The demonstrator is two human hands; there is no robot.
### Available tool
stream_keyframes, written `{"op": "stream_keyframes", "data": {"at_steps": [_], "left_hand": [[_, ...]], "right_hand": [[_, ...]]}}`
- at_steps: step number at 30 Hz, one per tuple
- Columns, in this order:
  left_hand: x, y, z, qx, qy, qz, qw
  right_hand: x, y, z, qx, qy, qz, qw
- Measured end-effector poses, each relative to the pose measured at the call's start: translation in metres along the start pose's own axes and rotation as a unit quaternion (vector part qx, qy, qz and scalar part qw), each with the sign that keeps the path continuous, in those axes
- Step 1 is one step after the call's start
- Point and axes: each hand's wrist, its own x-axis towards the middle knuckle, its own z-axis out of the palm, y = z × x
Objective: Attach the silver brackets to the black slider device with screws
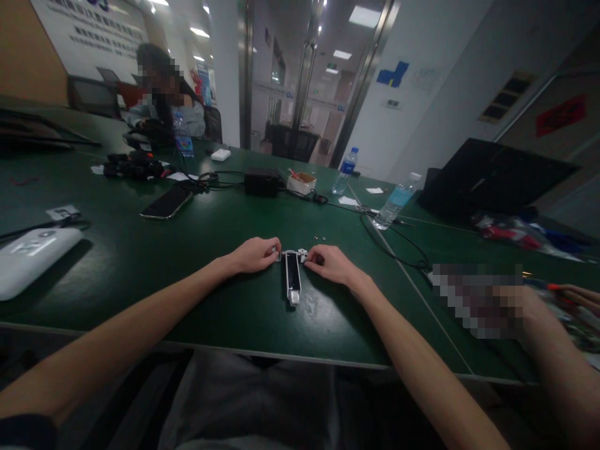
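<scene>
A small white-framed device with a long dark panel (292,272) lies on the green table in front of me, its narrow end toward me. At its upper left corner, my left hand (257,255) is closed, fingertips pinched by a small pale piece. On the opposite side my right hand (330,262) is also closed, its thumb and fingers at a small white part (302,255) on the device's upper right corner. Two tiny pieces (319,237) lie just beyond my right hand. Exactly what sits between my fingertips is too small to make out.
Left on the table (225,225) are a white power bank (40,256) and a phone (167,200). A black box (261,182), a small open box (301,182), cables and water bottles (396,203) stand farther back. At right, another person's hand (515,306) is near; someone sits far left.
</scene>
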Motion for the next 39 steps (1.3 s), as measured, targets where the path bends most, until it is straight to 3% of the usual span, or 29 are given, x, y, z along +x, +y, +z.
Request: {"op": "stream_keyframes", "data": {"at_steps": [18, 24, 28, 34, 39], "left_hand": [[0.0, -0.001, 0.0, -0.007, 0.004, 0.005, 1.0], [-0.001, 0.0, -0.001, -0.005, 0.001, -0.001, 1.0], [-0.002, 0.003, -0.003, -0.005, -0.003, -0.007, 1.0], [-0.001, 0.003, -0.002, -0.001, 0.003, -0.003, 1.0], [-0.002, 0.003, -0.001, 0.003, 0.006, 0.001, 1.0]], "right_hand": [[0.0, 0.001, -0.004, 0.009, -0.019, 0.0, 1.0], [0.002, 0.009, 0.003, -0.056, 0.006, -0.007, 0.998], [0.004, 0.012, 0.007, -0.032, 0.037, -0.008, 0.999], [0.006, -0.005, 0.012, 0.038, 0.107, -0.032, 0.993], [0.006, -0.015, 0.018, 0.049, 0.11, -0.051, 0.991]]}}
